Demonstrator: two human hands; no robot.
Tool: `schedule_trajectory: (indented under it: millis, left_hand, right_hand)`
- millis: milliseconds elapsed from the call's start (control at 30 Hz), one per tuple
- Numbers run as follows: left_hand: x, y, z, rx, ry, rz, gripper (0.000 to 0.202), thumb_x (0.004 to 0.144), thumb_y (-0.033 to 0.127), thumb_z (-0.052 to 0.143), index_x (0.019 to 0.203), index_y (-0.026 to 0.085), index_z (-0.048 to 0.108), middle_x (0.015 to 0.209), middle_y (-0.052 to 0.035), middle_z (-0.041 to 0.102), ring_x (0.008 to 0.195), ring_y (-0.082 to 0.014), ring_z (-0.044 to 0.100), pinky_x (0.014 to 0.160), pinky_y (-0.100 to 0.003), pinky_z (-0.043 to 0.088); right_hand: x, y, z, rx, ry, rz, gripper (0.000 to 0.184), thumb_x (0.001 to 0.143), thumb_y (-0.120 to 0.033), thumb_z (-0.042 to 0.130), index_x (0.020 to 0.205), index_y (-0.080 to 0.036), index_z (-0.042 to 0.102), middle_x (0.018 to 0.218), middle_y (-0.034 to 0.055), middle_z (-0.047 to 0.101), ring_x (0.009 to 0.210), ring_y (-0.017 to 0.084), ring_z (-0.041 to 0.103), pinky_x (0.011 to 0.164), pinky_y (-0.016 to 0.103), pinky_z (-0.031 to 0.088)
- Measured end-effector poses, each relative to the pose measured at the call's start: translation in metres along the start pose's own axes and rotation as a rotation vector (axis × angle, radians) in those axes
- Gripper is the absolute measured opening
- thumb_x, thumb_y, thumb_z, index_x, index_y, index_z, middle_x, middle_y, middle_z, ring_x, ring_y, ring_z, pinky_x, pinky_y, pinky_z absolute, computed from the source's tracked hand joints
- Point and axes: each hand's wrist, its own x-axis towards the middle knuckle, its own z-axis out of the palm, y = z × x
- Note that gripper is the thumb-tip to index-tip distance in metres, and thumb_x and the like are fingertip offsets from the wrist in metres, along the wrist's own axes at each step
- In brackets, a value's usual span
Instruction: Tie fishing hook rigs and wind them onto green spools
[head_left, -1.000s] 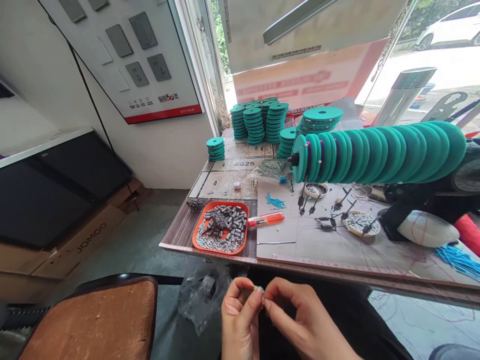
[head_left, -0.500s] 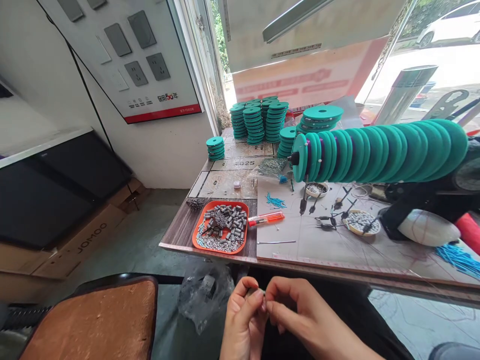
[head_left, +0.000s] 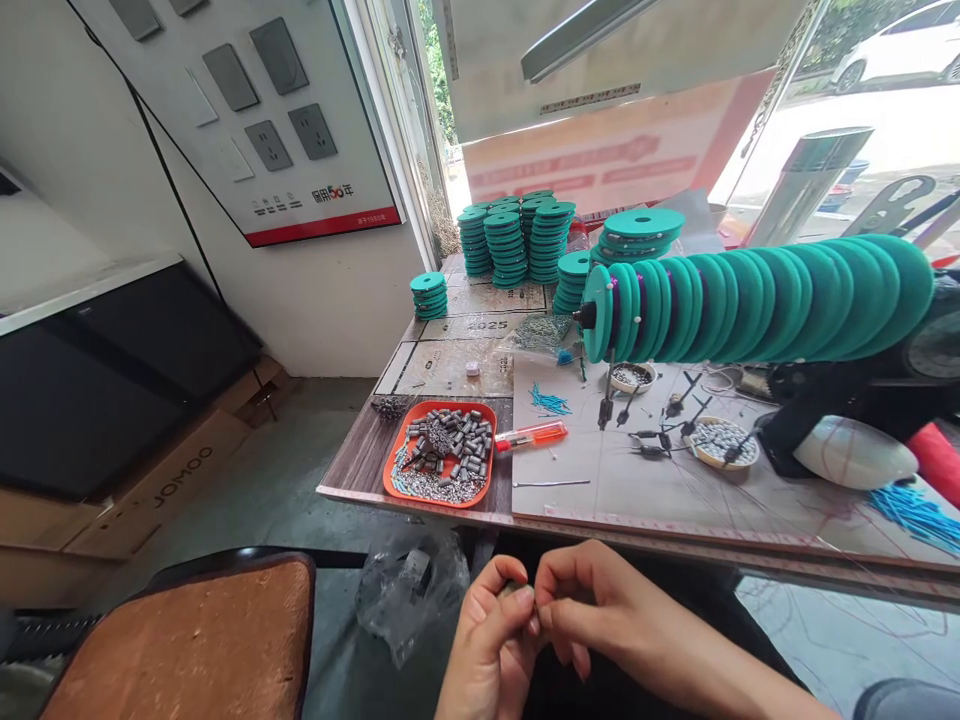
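Observation:
My left hand [head_left: 491,632] is closed in a pinch, low in the middle of the view. A small greyish piece [head_left: 516,588] shows between its thumb and index finger, too covered to name. My right hand [head_left: 592,605] is pinched close against the left fingertips; whatever it grips is hidden. Both hands are above my lap, in front of the table edge. Nearest on the table stands an orange tray [head_left: 491,470] with grey metal cylinders [head_left: 471,440] and small silvery beads [head_left: 442,488].
Green foam discs [head_left: 757,300] fill a dark spindle above the table's right side, with stacks of discs [head_left: 508,245] behind. A red pen case [head_left: 531,436], a thin metal rod [head_left: 551,484] and bowls of small parts [head_left: 724,443] lie around. A brown stool [head_left: 187,640] stands left.
Both hands have shifted slightly to the right, still together. The right hand's fingers have moved a little, and more of the greyish piece shows. The camera view has shifted slightly.

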Motion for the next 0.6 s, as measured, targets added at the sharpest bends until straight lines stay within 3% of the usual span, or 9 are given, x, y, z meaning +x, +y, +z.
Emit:
schedule_trajectory:
  millis: [267, 600]
  left_hand:
    - [0.001, 0.0, -0.002, 0.001, -0.014, 0.004, 0.031, 0.064, 0.022, 0.078, 0.082, 0.015, 0.054, 0.057, 0.0023, 0.055, 0.051, -0.0065, 0.049, 0.055, -0.02, 0.041]
    - [-0.002, 0.0, 0.01, -0.007, 0.085, 0.083, 0.039, 0.058, 0.024, 0.082, 0.081, 0.016, 0.051, 0.054, 0.0026, 0.056, 0.047, -0.0065, 0.049, 0.053, -0.019, 0.039]
  right_hand:
    - [0.002, -0.001, 0.001, 0.004, -0.011, 0.005, 0.006, 0.065, -0.016, 0.045, 0.066, -0.013, 0.051, 0.053, -0.0027, 0.051, 0.047, 0.007, 0.044, 0.049, 0.017, 0.032]
    - [0.001, 0.002, 0.006, -0.022, 0.046, -0.027, 0.008, 0.07, -0.019, 0.048, 0.067, -0.012, 0.05, 0.055, -0.0017, 0.051, 0.05, 0.008, 0.045, 0.05, 0.018, 0.036]
